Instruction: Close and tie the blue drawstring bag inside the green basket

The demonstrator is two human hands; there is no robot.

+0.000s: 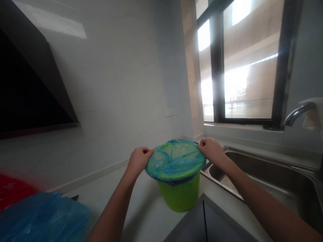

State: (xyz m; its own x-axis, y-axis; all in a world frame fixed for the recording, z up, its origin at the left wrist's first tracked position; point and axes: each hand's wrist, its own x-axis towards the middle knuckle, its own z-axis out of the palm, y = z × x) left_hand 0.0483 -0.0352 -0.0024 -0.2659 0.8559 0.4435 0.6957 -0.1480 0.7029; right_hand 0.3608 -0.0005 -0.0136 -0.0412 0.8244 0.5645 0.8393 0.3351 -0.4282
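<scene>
A light green perforated plastic basket (179,195) stands upright on the counter in the middle of the view. Over its mouth lies a thin, see-through blue plastic cover (180,158), its edge hanging a little below the rim. My left hand (140,160) pinches the cover's edge on the left side. On the right, near the back of the rim, my right hand (212,150) pinches the edge between thumb and fingers. The inside of the basket shows only dimly through the film.
A steel sink (262,174) with a curved faucet (299,113) lies to the right, under a window. At the lower left are a blue plastic bag (45,218) and a red item (15,190). A dark range hood (32,77) hangs upper left. Wall sockets (171,112) sit behind.
</scene>
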